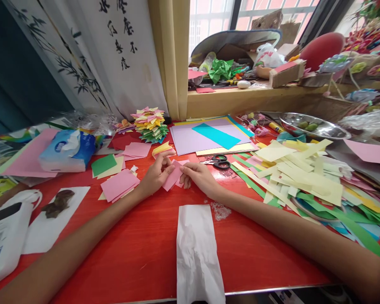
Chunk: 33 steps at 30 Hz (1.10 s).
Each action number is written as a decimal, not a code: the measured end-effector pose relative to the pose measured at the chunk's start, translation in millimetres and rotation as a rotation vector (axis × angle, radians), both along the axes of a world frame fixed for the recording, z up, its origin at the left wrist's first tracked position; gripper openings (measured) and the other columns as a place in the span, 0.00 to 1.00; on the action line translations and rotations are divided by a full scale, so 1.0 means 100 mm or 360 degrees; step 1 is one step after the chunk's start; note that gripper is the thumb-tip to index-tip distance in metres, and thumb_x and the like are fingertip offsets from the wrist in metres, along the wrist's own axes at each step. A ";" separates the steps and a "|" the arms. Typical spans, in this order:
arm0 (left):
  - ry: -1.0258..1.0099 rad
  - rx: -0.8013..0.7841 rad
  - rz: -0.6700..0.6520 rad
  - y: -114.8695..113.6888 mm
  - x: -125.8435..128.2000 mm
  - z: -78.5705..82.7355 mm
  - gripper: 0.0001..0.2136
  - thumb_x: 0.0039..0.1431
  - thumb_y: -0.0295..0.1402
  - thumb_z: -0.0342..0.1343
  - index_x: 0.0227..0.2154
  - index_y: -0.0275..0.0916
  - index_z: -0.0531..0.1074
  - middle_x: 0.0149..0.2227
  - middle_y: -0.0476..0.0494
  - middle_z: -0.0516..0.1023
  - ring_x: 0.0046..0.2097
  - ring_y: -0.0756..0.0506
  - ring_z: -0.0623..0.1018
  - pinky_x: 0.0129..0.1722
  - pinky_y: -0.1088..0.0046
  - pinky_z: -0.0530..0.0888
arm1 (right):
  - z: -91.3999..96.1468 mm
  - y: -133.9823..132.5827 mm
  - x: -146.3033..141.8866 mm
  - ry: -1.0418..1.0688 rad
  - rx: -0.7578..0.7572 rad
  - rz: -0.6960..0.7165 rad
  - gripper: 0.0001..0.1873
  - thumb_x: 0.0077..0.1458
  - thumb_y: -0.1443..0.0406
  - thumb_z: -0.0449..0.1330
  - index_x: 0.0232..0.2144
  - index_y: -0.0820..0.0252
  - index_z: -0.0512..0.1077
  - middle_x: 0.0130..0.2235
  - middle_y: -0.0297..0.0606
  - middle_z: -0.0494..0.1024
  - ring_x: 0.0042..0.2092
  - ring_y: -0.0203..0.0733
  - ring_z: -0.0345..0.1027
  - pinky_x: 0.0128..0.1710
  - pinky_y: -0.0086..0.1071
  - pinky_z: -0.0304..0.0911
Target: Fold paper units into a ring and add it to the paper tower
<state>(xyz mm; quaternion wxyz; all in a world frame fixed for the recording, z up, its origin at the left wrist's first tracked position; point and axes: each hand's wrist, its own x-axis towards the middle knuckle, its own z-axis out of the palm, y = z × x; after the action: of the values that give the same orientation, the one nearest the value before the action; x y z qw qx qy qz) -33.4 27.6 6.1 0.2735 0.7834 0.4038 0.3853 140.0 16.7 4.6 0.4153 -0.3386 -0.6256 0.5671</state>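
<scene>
Both my hands meet at the middle of the red table (129,253) over a small pink paper square (172,176). My left hand (156,174) pinches the paper's left edge with its fingers curled. Closed on the right edge of the same paper is my right hand (198,175). A small stack of pink squares (118,185) lies just left of my left hand. Black-handled scissors (219,161) rest just beyond my right hand.
A white paper bag (198,253) lies near the front edge. Yellow and green paper strips (303,173) pile up at the right. Large purple and teal sheets (208,137), a stack of folded colourful pieces (150,123) and a tissue pack (68,150) sit further back.
</scene>
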 end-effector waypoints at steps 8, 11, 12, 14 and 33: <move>0.0169 0.0056 -0.0084 -0.01 0.00 -0.02 0.16 0.61 0.32 0.43 0.51 0.40 0.55 0.27 0.52 0.63 0.30 0.52 0.66 0.34 0.76 0.65 | -0.04 0.02 -0.01 -0.0161 0.0053 -0.0048 0.15 0.53 0.55 0.53 0.23 0.61 0.65 0.20 0.31 0.70 0.21 0.31 0.65 0.23 0.24 0.60; 0.0228 0.0045 -0.0165 -0.02 0.01 -0.02 0.16 0.61 0.32 0.44 0.51 0.40 0.55 0.27 0.52 0.64 0.30 0.52 0.66 0.34 0.76 0.65 | -0.04 0.01 -0.01 -0.0114 0.0061 -0.0084 0.12 0.53 0.56 0.54 0.26 0.59 0.66 0.24 0.29 0.68 0.22 0.31 0.66 0.23 0.25 0.62; 0.0224 0.0041 -0.0160 -0.02 0.02 -0.02 0.16 0.61 0.33 0.44 0.51 0.40 0.55 0.27 0.52 0.64 0.31 0.52 0.66 0.35 0.76 0.65 | -0.03 0.01 -0.01 -0.0082 0.0059 -0.0096 0.12 0.52 0.57 0.53 0.26 0.59 0.66 0.26 0.29 0.68 0.22 0.31 0.65 0.24 0.25 0.63; 0.0180 0.0032 -0.0111 -0.02 0.02 -0.01 0.16 0.61 0.33 0.44 0.51 0.40 0.55 0.28 0.51 0.65 0.32 0.52 0.67 0.35 0.76 0.65 | -0.02 0.01 0.00 -0.0009 0.0031 -0.0159 0.11 0.52 0.58 0.54 0.25 0.60 0.66 0.26 0.30 0.67 0.24 0.31 0.64 0.25 0.26 0.65; -0.0165 -0.0013 0.0257 -0.01 0.02 0.03 0.07 0.57 0.34 0.48 0.39 0.41 0.61 0.25 0.53 0.63 0.26 0.52 0.65 0.28 0.76 0.62 | -0.05 0.11 0.03 0.0243 -0.0144 -0.0484 0.13 0.48 0.58 0.57 0.21 0.61 0.64 0.22 0.29 0.65 0.21 0.29 0.62 0.22 0.24 0.63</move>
<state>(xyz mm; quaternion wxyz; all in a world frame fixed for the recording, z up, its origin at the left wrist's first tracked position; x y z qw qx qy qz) -31.4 26.7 8.9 0.2653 0.7262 0.4524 0.4444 142.7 27.7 -0.7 0.5269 -0.4037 -0.5077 0.5492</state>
